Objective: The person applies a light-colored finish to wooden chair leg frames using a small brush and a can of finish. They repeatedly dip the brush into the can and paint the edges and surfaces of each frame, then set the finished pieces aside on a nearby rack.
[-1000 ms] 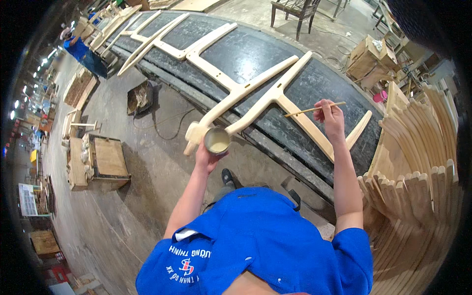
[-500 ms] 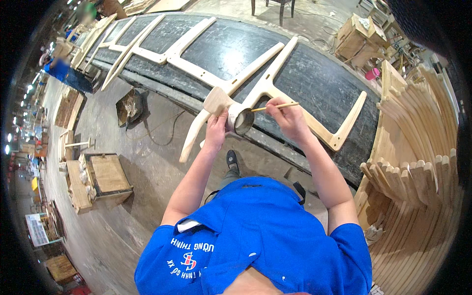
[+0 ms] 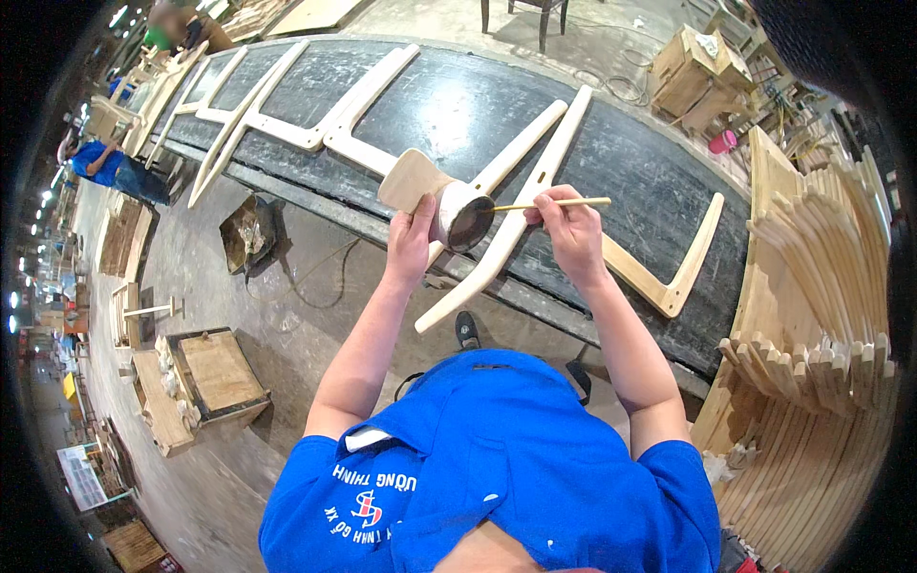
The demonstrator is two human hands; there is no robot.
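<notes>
Thin stick [image 3: 554,204] at the mouth of a tipped cup [image 3: 446,212], over the near edge of a dark table [image 3: 640,177].

The cup's mouth faces mostly right, so a further tilt by the left hand [image 3: 411,241] might spill whatever is inside; if the stick's tip is wet, it could drip on the wooden frame [image 3: 478,277] below. The stick's long axis runs left to right, nearly level, its tip pointing left; whether that tip dips inside the cup, I cannot tell. The right hand [image 3: 571,234] pinches the stick near its middle; the left hand is clamped on the cup, some fingers hidden, a rounded flat board [image 3: 415,180] right beside it. Outward, more pale frames [image 3: 377,86] line the table toward the far left, and curved slats [image 3: 812,368] stand stacked at the right.
</notes>
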